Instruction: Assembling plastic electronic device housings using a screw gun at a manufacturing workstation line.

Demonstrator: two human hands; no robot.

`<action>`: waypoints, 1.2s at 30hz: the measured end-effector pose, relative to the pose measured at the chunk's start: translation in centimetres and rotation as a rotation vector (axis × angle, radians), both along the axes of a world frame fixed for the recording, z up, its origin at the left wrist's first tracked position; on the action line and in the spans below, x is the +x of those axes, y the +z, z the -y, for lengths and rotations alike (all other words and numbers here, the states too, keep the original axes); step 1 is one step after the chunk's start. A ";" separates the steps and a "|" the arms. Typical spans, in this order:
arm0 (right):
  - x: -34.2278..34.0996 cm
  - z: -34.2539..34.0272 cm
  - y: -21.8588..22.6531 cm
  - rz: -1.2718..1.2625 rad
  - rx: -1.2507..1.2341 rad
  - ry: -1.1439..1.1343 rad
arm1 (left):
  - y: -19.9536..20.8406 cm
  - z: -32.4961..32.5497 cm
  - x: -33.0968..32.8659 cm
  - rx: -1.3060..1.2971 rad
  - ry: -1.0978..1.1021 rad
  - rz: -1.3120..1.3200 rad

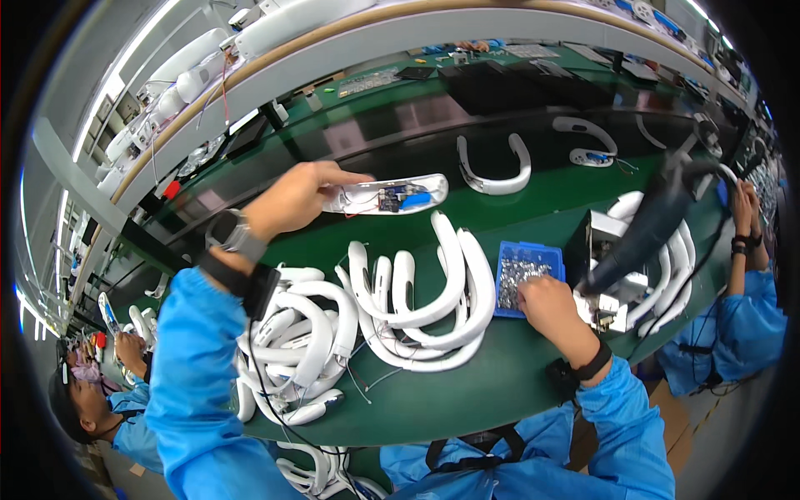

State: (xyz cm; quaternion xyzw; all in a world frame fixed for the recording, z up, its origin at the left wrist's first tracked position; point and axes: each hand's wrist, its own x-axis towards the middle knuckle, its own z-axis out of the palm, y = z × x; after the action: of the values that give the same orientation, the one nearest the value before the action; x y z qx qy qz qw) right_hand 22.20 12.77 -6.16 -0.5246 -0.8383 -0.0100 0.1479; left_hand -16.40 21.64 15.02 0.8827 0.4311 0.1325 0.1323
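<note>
Your left hand (293,198) gripped one open white curved plastic shell (387,197), wires and a blue part showing, raised above the green surface (467,392). Your right hand (546,302), fingers curled, reached into one blue tray of small metal screws (527,272).

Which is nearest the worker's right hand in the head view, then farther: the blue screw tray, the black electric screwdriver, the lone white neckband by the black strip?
From the right hand:
1. Blue screw tray, touching, just above.
2. Black electric screwdriver, to its right.
3. Lone white neckband, far side.
</note>
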 end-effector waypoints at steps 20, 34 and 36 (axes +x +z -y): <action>-2.3 3.9 4.9 -0.557 0.108 0.008 | -3.8 12.6 12.2 -0.199 -0.557 -0.229; -6.8 7.7 10.0 -0.584 0.440 0.586 | -12.8 20.8 13.6 -0.530 0.387 1.402; -7.1 7.8 9.9 -0.572 0.441 0.599 | -13.3 21.4 14.0 -0.677 0.386 1.549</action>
State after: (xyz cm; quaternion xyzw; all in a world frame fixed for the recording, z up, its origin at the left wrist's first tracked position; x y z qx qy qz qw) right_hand 15.05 4.95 3.77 -0.1971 -0.8563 0.0004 0.4774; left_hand -2.42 0.21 1.71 0.3686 0.3781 0.5810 0.6194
